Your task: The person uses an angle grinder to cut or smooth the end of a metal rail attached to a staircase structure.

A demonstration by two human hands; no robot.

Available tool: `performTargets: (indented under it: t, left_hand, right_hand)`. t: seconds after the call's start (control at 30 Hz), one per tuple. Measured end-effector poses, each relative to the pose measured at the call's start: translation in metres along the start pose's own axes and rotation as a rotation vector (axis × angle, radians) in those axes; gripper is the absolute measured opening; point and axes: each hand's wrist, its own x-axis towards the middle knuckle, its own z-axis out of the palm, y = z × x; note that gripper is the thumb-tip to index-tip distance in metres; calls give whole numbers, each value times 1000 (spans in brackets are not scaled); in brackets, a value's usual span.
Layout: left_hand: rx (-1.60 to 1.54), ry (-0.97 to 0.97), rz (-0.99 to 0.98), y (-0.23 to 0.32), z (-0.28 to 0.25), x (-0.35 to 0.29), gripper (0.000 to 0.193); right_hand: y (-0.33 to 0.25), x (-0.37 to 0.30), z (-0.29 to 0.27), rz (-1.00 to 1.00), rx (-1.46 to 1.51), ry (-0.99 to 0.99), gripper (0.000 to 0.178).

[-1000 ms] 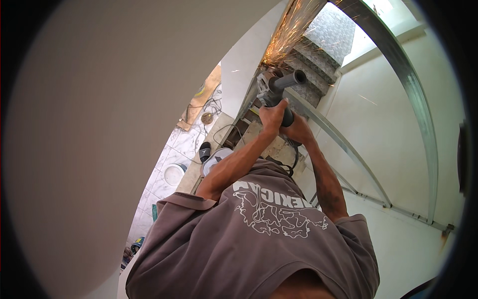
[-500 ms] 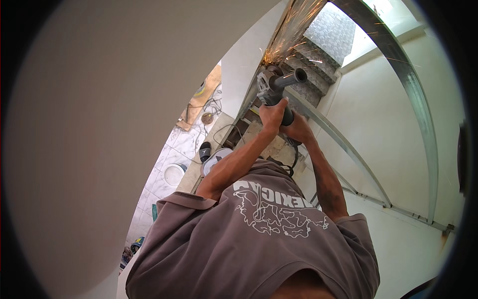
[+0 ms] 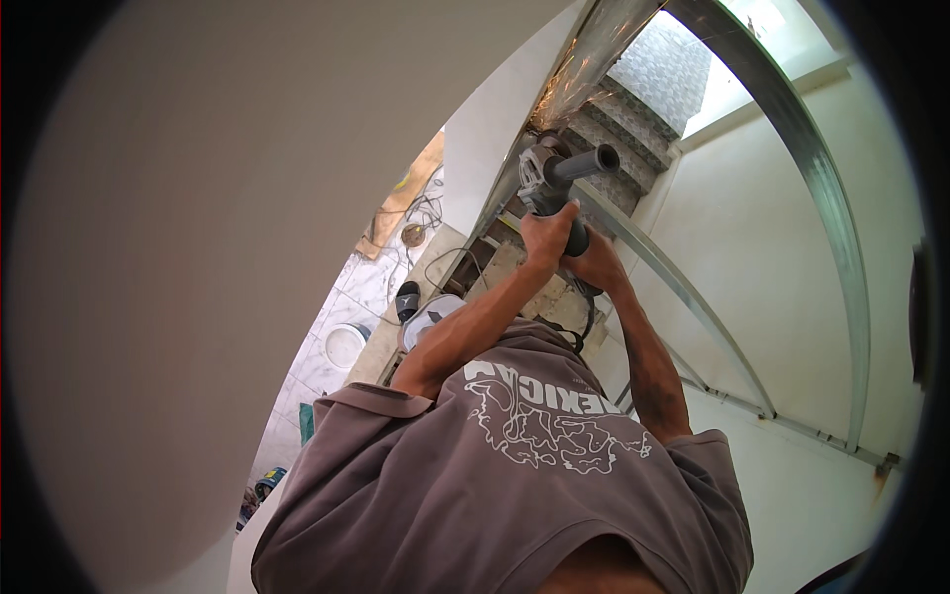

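Observation:
Both my hands are wrapped around a grey angle grinder [image 3: 535, 188], held out ahead of me. My left hand [image 3: 547, 238] grips its body from the left, just behind the head. On the right side, my right hand [image 3: 598, 261] closes around the rear of the body. The black side handle [image 3: 591, 164] sticks out to the right with no hand on it. At the far end the disc meets a metal edge beside the white wall panel, and orange sparks [image 3: 566, 87] fly up from there. The exact contact point is partly hidden by the grinder's head.
Metal bars [image 3: 683, 277] cross at the right before a pale wall. Stone stairs [image 3: 609, 129] rise beyond the grinder. At left, a white bucket [image 3: 346, 346], a black slide sandal [image 3: 408, 300], tangled cables [image 3: 426, 210] and a wooden board [image 3: 401, 203] lie on the floor.
The spark spray has become thinner and dimmer. The grinder and both hands have shifted slightly to the right and down, with the same grip.

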Motion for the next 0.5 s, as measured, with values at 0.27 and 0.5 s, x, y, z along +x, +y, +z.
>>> performTargets:
  t: [0.27,0.5]
  left_hand:
    - [-34,6,-22,-5,-1,5,35]
    - [-18,23,-7,-6,2,1,36]
  right_hand:
    - [1,2,-1,42,-43,-3,64]
    - [8,0,0,35,-8,34,64]
